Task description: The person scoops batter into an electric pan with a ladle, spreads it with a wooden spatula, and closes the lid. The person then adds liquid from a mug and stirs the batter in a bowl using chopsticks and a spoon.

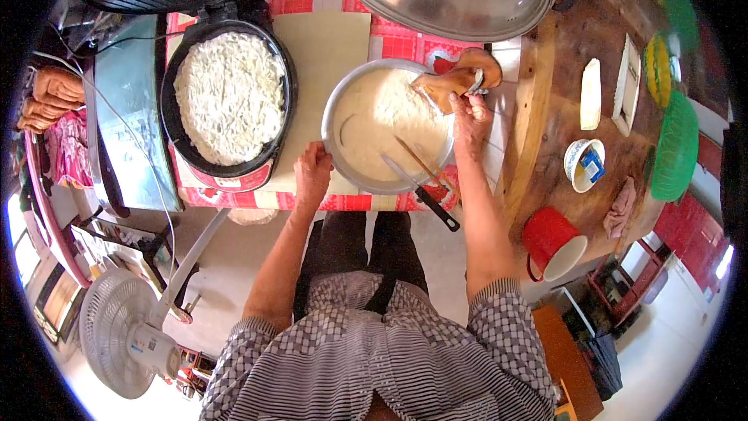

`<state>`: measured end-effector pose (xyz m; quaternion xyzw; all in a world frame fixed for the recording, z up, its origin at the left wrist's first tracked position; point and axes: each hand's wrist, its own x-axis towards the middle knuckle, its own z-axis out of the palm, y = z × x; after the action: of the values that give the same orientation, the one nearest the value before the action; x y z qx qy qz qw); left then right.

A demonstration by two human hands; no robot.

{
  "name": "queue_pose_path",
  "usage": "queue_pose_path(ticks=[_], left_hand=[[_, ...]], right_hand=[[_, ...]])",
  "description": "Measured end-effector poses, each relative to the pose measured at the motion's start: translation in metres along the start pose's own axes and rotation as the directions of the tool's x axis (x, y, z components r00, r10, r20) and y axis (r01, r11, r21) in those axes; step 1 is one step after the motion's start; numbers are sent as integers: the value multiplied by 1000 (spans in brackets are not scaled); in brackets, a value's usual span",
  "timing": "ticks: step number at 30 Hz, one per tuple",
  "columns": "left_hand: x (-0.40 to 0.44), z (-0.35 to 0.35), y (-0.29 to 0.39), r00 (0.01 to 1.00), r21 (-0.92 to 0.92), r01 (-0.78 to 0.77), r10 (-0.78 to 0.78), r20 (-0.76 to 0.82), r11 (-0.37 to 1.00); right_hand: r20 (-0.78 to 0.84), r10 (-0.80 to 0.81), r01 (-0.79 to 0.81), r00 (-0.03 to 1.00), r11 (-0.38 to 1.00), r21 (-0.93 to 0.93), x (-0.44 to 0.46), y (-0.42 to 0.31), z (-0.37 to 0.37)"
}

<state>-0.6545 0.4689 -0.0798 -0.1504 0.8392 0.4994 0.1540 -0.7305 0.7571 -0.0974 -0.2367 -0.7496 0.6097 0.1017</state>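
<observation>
A round metal basin (331,109) holds a pale, thick mixture, smooth on the left and lumpier toward the upper right. My left hand (313,174) has its fingers closed on the basin's left rim. In my right hand (471,121) is a brown gourd scoop (444,93), tilted over the basin's right rim with whitish residue on it. A black-handled knife (432,204) and wooden chopsticks (421,160) lean across the lower right rim. To the left, an electric griddle (167,121) stands with its lid raised, its pan covered by a layer of white shreds (230,97).
Beyond the basin lies a large metal lid (436,0). On the wooden table (538,140) at right are a red mug (549,238), a small bowl (573,164), a white bar-shaped piece (590,93) and a green basket (676,148). A fan (121,327) stands lower left.
</observation>
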Motion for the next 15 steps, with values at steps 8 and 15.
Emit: queue_pose_path(ticks=[8, 15], left_hand=[[-2, 1, -5, 1000, 23, -22, 22, -21, 999], [-2, 5, -9, 1000, -15, 0, 0, -24, 1000]], right_hand=[[273, -139, 144, 952, 990, 0, 13, -47, 24], [352, -48, 69, 935, 997, -48, 26, -55, 26]])
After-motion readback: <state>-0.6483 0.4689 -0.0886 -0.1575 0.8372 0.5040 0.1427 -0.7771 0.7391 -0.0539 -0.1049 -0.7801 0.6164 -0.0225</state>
